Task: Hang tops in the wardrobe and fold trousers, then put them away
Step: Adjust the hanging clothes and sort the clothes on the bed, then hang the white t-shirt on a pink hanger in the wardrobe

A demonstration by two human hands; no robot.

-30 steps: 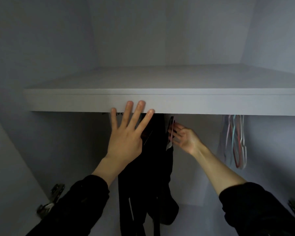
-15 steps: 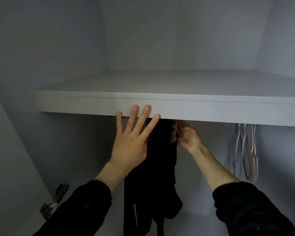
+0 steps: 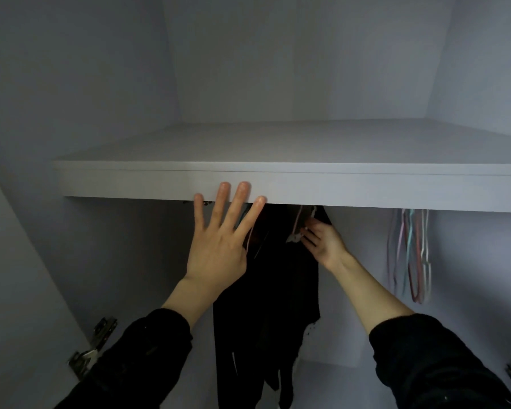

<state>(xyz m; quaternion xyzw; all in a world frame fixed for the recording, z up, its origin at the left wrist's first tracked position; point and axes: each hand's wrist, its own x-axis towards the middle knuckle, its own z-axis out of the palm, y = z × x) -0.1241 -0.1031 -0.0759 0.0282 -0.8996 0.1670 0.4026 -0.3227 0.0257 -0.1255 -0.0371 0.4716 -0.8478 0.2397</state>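
With my left hand (image 3: 219,246) spread flat before the shelf (image 3: 366,188), I'd guide the black top (image 3: 281,278) hanging beneath it by my right hand (image 3: 322,243), curled on its pale hanger (image 3: 298,222), seating the hidden hook well clear of the spare hangers (image 3: 410,255).
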